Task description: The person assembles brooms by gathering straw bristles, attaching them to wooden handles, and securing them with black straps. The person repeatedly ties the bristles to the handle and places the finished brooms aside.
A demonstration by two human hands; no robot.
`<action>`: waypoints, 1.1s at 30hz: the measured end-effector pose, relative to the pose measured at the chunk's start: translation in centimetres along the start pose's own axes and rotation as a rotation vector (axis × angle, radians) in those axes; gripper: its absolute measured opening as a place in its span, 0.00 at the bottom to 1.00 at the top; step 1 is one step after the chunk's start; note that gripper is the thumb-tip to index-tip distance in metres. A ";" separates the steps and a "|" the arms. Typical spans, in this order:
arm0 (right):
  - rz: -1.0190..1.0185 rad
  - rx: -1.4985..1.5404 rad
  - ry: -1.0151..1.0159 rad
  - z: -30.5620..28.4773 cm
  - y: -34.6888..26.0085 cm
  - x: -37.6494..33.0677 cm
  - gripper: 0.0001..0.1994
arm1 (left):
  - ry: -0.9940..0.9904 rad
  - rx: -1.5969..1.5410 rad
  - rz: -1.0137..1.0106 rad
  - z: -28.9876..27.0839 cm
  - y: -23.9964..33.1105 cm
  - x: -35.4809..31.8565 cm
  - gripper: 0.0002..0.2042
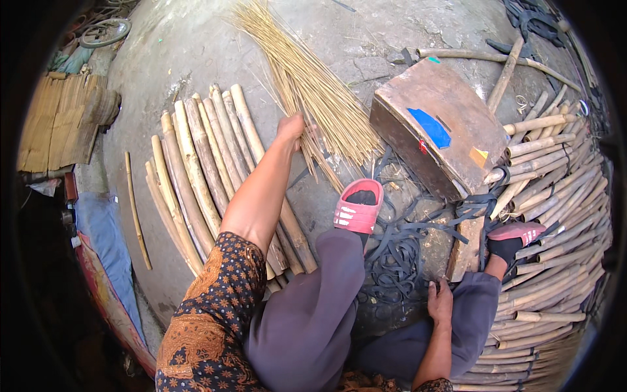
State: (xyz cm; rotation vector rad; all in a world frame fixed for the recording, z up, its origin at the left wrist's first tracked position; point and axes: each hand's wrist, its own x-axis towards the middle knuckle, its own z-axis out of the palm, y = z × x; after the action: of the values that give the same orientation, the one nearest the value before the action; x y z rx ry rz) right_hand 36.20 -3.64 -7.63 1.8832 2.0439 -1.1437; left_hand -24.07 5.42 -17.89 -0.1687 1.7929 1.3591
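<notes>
Sticks (320, 91), upper ctr, lie gathered yet loose, so we're prob. only part done; our L hand (291, 127) has fingers closed on a few, R hand's (441, 302) grip, lower right, we can't tell.

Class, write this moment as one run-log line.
left hand: gripping thin sticks; right hand: near wooden block; bamboo poles: side by side

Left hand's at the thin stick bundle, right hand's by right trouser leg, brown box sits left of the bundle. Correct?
No: the head view shows the brown box right of the thin stick bundle, not left. Left hand at bundle, right hand by right trouser leg: correct.
</notes>
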 end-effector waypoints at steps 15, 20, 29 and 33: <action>-0.216 0.416 -0.098 -2.4 -14.9 6.8 0.17 | -0.314 -0.362 -0.275 -7.5 9.7 0.2 0.13; -0.441 0.446 -0.185 -4.7 -24.3 9.6 0.19 | -0.349 -0.497 -0.178 -4.0 11.3 -6.1 0.13; -0.353 -0.014 -0.404 -0.9 -35.0 18.3 0.40 | -0.551 0.016 -0.048 6.6 -3.0 -20.2 0.15; -0.341 -0.113 -0.416 2.0 -35.2 21.4 0.31 | -0.844 0.416 0.301 6.2 -3.2 -21.4 0.16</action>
State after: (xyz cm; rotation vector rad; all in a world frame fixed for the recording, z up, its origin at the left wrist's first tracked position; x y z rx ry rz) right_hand -0.69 14.61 -6.06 1.1495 2.1681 -1.3241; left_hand -5.53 1.47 -5.69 0.8112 1.3363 0.9848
